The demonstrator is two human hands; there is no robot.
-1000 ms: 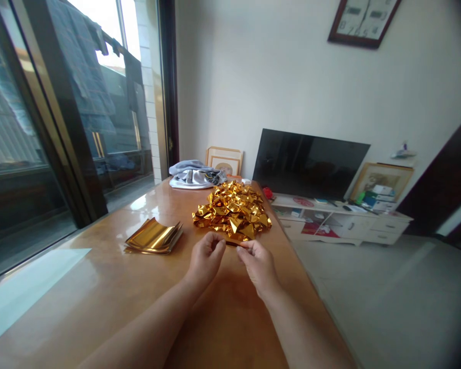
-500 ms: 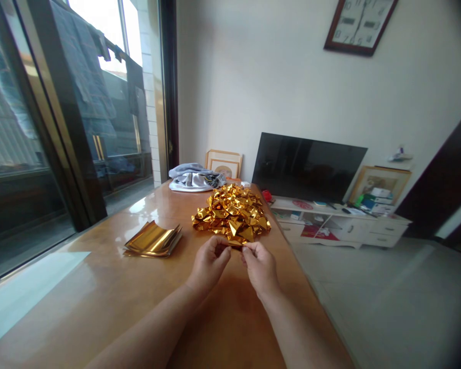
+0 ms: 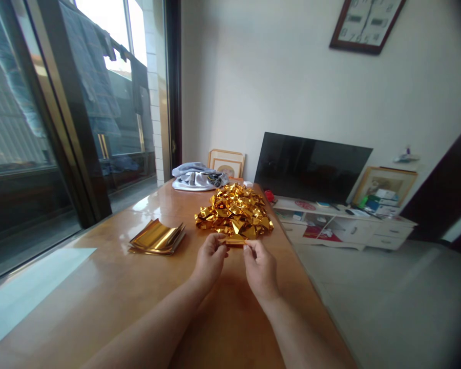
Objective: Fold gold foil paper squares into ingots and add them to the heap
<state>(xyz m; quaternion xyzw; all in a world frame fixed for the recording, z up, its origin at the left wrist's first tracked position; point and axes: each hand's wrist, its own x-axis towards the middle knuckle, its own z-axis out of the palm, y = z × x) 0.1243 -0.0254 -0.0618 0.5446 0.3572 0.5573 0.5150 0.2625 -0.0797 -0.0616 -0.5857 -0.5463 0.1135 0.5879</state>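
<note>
- At your far left, one pale sheet lies on the table, bearing no writing you can read.
- Next comes one stack of gold foil sheets, edges uneven and top curling; the sheets are too close to count.
- Beyond it, at the table's far end, sits one bundle of grey cloth.
- Your left hand grasps the left end of the foil strip between thumb and curled fingers.
- The single foil strip lies between your hands, on the near side of the pile; its long axis runs left to right, crosswise to the table, one end toward each hand.
- Just past it rises one pile of folded gold foil, its pieces pointing every way, too many to count.
- Your right hand pinches the strip's right end between thumb and fingers.
- Right of the table are one black television and one white cabinet.
- Above them hangs one wall clock, numerals 8, 7, 6, 5 readable along its lower edge.
</note>
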